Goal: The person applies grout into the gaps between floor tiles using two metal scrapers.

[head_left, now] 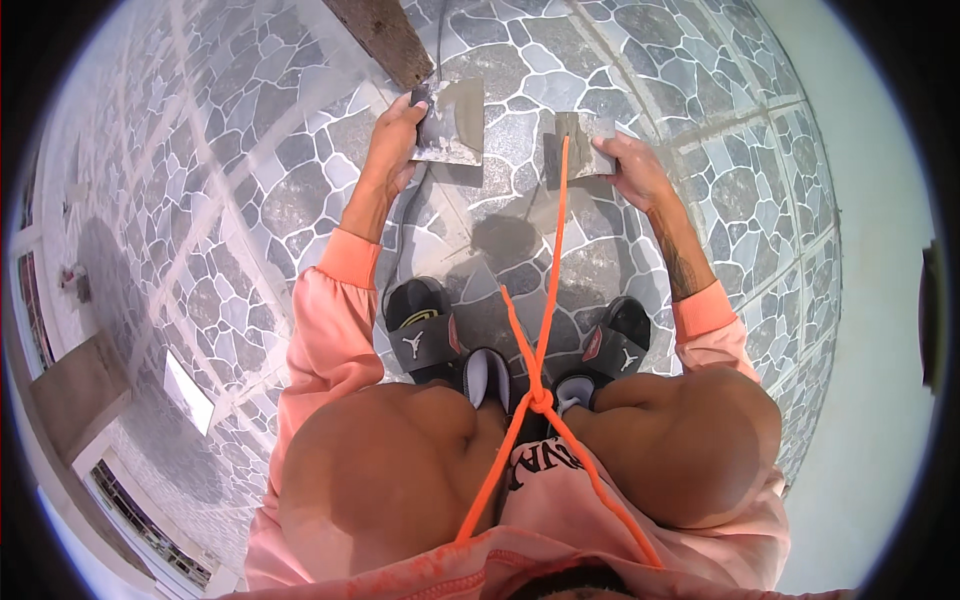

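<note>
My left hand [398,140] grips a square metal plate [448,125] by its left edge, with grey paste spread on its surface. Opposite it, my right hand [632,165] holds a smaller metal plate [600,135] by the right side, thumb on top, with wet grey paste on its left part. Both plates are above stone-patterned flooring [520,70] with pale joints, a little apart. An orange drawstring [556,240] from my hoodie hangs between them, its end over the right plate in this view.
A weathered wooden piece [375,40] reaches in from the top, beside a grey cable [395,235] running along the floor. My feet in black slides [425,350] are below my hands. A pale wall or ledge [870,300] borders the right; a white flat piece [190,392] lies at left.
</note>
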Motion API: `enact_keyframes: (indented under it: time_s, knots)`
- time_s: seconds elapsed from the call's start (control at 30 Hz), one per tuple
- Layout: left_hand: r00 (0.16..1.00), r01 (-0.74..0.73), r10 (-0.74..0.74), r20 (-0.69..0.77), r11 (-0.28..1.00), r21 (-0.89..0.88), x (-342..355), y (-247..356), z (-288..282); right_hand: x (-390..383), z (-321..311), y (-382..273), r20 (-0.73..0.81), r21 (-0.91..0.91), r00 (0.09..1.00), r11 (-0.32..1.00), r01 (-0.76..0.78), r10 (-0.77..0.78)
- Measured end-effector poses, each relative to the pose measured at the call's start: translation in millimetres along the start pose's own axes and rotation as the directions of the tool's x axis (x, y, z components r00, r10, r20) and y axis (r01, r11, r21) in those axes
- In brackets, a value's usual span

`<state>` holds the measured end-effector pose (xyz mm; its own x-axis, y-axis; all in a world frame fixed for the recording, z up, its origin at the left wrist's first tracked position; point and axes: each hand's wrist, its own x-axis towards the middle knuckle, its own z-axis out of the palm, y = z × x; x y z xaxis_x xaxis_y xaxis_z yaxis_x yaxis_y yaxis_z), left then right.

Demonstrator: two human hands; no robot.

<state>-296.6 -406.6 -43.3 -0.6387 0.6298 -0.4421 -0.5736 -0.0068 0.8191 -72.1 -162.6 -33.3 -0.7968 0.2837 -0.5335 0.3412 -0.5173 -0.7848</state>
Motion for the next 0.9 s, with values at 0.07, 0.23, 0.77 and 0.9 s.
enact_keyframes:
  time_s: [0.07,0.23,0.77,0.9]
  knots:
    - [0.999,-0.033,0.033,-0.003,0.999,-0.007,4,4,5,12,-3,-8,-0.224,-0.113,0.973,0.993,0.020,-0.045]
    - [1.000,-0.027,0.027,-0.009,0.999,-0.018,-2,12,20,16,-23,-18,-0.219,0.002,0.974,0.998,0.058,-0.057]
    - [0.962,0.257,-0.235,0.142,0.953,-0.163,-13,-11,56,-34,84,-40,0.465,-0.669,0.462,0.042,0.742,-0.755]
    - [0.970,0.178,-0.126,0.206,0.949,-0.262,-25,6,76,-31,78,-32,0.663,-0.656,0.356,-0.283,0.699,-0.658]
